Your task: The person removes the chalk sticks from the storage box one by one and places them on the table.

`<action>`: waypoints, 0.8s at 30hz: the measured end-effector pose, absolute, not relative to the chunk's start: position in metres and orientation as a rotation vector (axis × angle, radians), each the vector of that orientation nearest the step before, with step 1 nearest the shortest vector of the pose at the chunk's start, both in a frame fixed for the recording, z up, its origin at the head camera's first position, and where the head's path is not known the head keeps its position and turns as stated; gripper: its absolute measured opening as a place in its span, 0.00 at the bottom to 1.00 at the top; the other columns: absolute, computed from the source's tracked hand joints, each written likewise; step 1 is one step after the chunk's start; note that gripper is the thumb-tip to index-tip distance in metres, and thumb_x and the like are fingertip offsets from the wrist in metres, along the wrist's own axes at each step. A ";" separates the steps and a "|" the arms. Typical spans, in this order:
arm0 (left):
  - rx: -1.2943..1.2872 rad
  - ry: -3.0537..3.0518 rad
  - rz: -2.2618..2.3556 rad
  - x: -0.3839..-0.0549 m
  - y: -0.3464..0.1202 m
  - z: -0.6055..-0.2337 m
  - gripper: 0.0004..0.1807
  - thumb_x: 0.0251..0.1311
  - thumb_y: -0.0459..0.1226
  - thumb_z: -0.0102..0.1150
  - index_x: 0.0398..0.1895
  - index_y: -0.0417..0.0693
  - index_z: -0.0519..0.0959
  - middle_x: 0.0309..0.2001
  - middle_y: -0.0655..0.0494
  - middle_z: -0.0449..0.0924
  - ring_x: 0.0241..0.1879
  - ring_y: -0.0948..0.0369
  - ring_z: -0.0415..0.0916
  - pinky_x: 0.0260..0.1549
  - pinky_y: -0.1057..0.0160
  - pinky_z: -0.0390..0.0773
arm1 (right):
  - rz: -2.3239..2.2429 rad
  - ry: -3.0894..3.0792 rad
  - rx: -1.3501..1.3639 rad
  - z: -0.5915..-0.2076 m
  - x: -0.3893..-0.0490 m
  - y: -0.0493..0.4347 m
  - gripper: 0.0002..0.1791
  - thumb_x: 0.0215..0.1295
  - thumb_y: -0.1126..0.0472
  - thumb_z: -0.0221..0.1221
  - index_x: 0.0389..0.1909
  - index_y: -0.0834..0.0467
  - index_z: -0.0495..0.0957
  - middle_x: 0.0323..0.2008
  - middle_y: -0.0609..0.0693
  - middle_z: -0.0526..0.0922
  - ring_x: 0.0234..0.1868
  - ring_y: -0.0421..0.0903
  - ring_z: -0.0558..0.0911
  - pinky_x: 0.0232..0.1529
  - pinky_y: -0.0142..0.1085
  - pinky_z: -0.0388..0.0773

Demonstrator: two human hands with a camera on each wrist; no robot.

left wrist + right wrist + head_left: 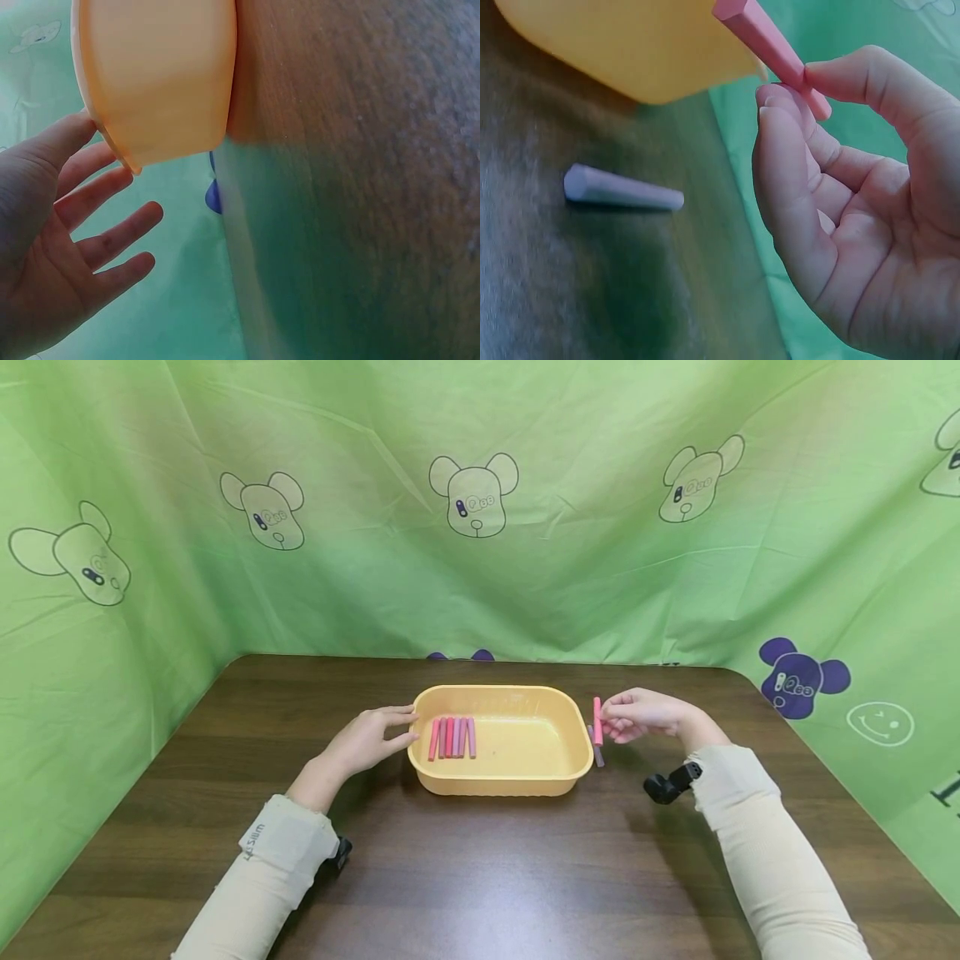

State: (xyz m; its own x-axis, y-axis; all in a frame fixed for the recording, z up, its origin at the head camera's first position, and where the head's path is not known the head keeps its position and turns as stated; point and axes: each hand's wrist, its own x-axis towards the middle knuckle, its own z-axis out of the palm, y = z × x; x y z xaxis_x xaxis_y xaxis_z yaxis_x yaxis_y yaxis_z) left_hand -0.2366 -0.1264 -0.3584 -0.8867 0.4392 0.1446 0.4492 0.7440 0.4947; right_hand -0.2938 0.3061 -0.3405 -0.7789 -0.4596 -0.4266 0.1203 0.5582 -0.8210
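Note:
My right hand (633, 714) pinches a pink chalk-like stick (597, 721) between thumb and fingertips, just outside the right end of a yellow plastic basin (498, 787). The stick is faceted and tapers in the right wrist view. Below it, a purple stick (622, 189) of the same shape lies on the table beside the basin. At the basin's left end, my left hand (367, 739) touches the rim with its fingers spread and fairly straight. Several pink, red and purple sticks (452, 738) lie side by side in the left part of the basin.
The basin stands on a dark brown wooden table (465, 877). A green cloth (480, 593) with bear drawings hangs around the back and sides. Small black cameras (671, 783) are worn at both wrists.

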 end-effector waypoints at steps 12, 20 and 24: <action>-0.745 -2.913 -0.832 -0.237 -0.127 -0.359 0.23 0.63 0.43 0.55 0.58 0.41 0.74 0.62 0.45 0.71 0.64 0.49 0.66 0.64 0.50 0.65 | -1.207 2.128 -0.195 -0.357 -0.295 0.322 0.09 0.69 0.61 0.45 0.32 0.56 0.73 0.26 0.44 0.79 0.29 0.35 0.79 0.36 0.29 0.81; -0.730 -2.929 -0.839 -0.236 -0.127 -0.358 0.23 0.63 0.43 0.55 0.58 0.41 0.74 0.63 0.45 0.70 0.65 0.48 0.66 0.63 0.49 0.65 | -1.167 2.145 -0.140 -0.367 -0.297 0.324 0.06 0.66 0.63 0.47 0.32 0.58 0.72 0.24 0.44 0.77 0.27 0.35 0.77 0.34 0.27 0.79; -0.728 -2.929 -0.840 -0.236 -0.127 -0.358 0.23 0.63 0.42 0.55 0.58 0.41 0.74 0.63 0.46 0.70 0.65 0.49 0.66 0.63 0.49 0.65 | -1.142 2.146 -0.135 -0.370 -0.297 0.323 0.06 0.65 0.64 0.48 0.31 0.58 0.73 0.25 0.44 0.77 0.28 0.35 0.77 0.34 0.27 0.79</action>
